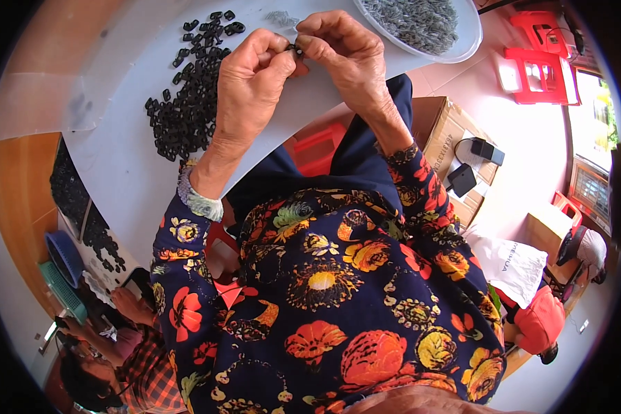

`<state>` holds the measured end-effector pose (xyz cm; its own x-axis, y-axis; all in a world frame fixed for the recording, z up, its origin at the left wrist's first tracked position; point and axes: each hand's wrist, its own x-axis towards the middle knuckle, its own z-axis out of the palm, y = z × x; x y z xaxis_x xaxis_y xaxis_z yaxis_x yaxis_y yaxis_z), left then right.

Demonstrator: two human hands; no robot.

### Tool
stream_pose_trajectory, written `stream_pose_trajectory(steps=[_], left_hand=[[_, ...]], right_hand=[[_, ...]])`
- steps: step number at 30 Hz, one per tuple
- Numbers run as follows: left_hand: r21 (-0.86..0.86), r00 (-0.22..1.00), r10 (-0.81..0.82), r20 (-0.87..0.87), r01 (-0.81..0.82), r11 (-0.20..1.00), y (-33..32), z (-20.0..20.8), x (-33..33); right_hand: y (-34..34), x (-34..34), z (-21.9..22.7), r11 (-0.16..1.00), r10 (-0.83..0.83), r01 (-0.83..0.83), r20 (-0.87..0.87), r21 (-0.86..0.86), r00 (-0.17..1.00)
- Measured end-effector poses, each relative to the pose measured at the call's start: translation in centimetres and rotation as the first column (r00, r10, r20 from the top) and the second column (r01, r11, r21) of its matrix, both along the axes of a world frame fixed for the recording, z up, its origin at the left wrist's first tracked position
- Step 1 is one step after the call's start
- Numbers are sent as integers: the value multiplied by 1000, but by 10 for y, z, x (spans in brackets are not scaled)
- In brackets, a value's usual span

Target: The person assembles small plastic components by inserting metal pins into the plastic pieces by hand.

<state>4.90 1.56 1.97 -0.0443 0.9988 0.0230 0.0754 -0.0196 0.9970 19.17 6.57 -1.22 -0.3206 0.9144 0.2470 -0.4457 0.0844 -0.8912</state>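
Observation:
My left hand (252,86) and my right hand (348,61) meet above the white table (127,162). Between their fingertips they pinch a small black plastic part (297,50), mostly covered by the fingers. Whether a second, finer piece is held with it cannot be made out. Beside my left hand spreads a loose pile of similar black parts (186,121), each with holes. A few thin silvery pieces (281,18) lie just beyond the fingertips. Past my right hand stands a translucent round basin (455,56) heaped with small silvery wire-like pieces (424,24).
A cardboard box (435,141) with black devices (486,150) on it stands right of my legs. Red stools (541,76) are at the far right. At the lower left, a co-worker in a checked shirt (148,369) sits near more black parts (103,248) and baskets (63,293).

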Motion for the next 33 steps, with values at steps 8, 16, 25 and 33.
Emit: stream_pose_trajectory(steps=[8, 16, 25, 33], left_hand=[[48, 998, -21, 52, 18, 999, -1, -8, -4], [35, 994, -55, 96, 52, 998, 0, -14, -3], [120, 1000, 20, 10, -21, 993, 1, -10, -1], [69, 991, -36, 132, 27, 997, 1, -16, -2]], right_hand=[[0, -1, -2, 999, 3, -9, 109, 48, 994], [0, 0, -2, 998, -26, 13, 229, 58, 973], [2, 4, 10, 997, 70, -64, 281, -31, 957], [2, 6, 4, 996, 64, -77, 280, 36, 958]])
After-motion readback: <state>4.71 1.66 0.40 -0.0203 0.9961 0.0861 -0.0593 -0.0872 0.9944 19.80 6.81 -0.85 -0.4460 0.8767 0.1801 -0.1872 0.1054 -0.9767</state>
